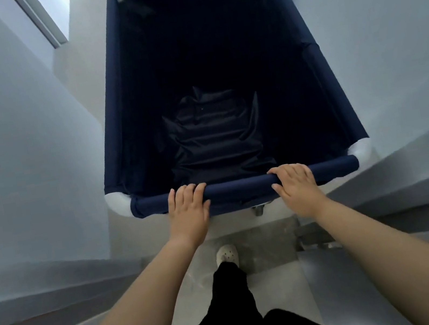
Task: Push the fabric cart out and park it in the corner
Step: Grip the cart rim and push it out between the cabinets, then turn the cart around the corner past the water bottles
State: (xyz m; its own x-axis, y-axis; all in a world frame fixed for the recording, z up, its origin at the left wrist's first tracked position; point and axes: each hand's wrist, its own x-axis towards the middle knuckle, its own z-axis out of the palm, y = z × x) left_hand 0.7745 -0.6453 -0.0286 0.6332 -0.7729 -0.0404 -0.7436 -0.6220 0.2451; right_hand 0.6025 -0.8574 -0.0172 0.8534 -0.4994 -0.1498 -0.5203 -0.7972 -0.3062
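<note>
A deep navy fabric cart (112,100) with white rounded corner pieces fills the middle of the head view; its inside is dark and holds nothing I can see. My left hand (187,209) is wrapped over the near padded rim, left of centre. My right hand (297,186) grips the same rim further right, thumb below the bar. One metal caster (258,209) shows under the near edge.
White walls (19,138) stand close on both sides of the cart, forming a narrow passage. A doorway threshold (266,244) of darker floor lies under my feet. My black-trousered leg and white shoe (226,255) step just behind the cart.
</note>
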